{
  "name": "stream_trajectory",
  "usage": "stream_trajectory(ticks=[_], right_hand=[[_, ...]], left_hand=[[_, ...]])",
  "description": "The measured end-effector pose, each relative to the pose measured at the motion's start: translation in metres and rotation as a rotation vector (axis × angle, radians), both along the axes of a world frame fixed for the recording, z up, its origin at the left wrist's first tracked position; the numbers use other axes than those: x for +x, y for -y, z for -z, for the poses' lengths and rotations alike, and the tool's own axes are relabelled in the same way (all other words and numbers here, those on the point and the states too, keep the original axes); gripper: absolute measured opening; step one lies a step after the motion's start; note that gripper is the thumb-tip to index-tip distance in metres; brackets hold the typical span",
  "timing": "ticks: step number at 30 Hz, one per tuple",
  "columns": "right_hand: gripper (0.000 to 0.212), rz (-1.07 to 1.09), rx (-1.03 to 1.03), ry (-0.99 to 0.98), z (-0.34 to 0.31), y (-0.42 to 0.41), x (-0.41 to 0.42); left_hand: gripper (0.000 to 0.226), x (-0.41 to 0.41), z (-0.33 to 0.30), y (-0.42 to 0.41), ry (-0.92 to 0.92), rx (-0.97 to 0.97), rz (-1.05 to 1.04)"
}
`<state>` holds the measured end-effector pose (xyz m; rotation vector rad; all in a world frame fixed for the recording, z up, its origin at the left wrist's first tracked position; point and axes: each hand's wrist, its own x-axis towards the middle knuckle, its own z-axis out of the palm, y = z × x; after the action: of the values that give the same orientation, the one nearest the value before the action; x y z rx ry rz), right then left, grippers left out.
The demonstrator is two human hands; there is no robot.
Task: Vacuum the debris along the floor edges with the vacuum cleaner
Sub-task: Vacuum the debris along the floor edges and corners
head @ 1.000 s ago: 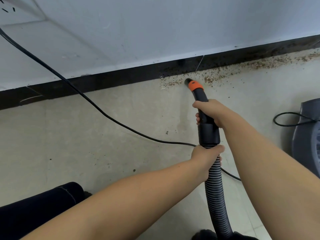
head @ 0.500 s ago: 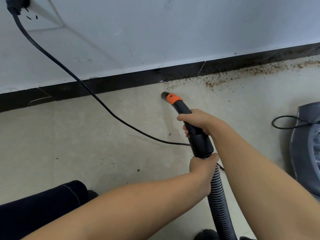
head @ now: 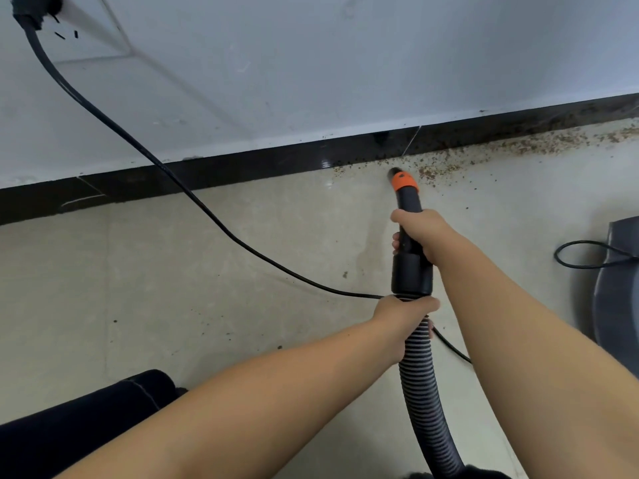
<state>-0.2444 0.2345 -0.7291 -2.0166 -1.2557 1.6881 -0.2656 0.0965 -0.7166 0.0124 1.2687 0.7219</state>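
Right hand: the right hand [head: 420, 233] is wrapped around the black nozzle tube [head: 410, 202], fingers curled under it, just above the wider black cuff [head: 412, 273].
Left hand: the left hand [head: 403, 314] grips the ribbed hose [head: 420, 371] right where it enters the cuff, fingers closed round the ribs.
Nozzle tip: the orange collar [head: 404, 182] sits at the far end of the tube, with the dark mouth pointed at the floor close to the skirting.
Hose: it runs from the cuff toward the viewer and leaves the picture at the bottom edge.
Debris: brown crumbs [head: 518, 146] lie in a band along the foot of the black skirting board [head: 207, 174], starting just beside the nozzle tip and thickening to the right; a few specks are scattered on the floor [head: 173, 288] nearer in.
Power cord: a black cable [head: 193, 198] drops from a plug [head: 31, 12] in the wall socket [head: 86, 32] at upper left, crosses the floor and passes behind the hose near the left hand.
Wall: pale wall [head: 345, 63] above the skirting.
Right edge: a dark grey appliance body [head: 619, 288] with a looped thin cable [head: 581, 254] beside it.
Lower left: a leg in dark trousers [head: 86, 420].
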Motion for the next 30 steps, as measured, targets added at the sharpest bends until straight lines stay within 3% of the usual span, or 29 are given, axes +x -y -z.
stream_trajectory(ticks=[6, 12, 16, 21, 30], right_hand=[[0.014, 0.042, -0.016, -0.017, -0.003, -0.019, 0.005], [0.014, -0.144, -0.058, -0.03, -0.007, -0.008, -0.016], [0.013, -0.246, -0.079, -0.036, -0.008, 0.01, -0.031], [0.015, -0.371, -0.103, -0.047, -0.006, 0.026, -0.053], [0.013, -0.232, -0.033, -0.059, 0.006, 0.022, -0.059]], left_hand=[[0.015, -0.001, -0.003, -0.018, -0.032, 0.012, -0.011], [0.013, 0.0, -0.003, -0.011, -0.032, -0.033, -0.1], [0.026, 0.001, -0.001, 0.003, -0.033, -0.075, -0.19], [0.012, -0.005, -0.003, 0.016, -0.013, -0.107, -0.258], [0.022, -0.022, 0.008, 0.011, -0.049, -0.084, -0.218]])
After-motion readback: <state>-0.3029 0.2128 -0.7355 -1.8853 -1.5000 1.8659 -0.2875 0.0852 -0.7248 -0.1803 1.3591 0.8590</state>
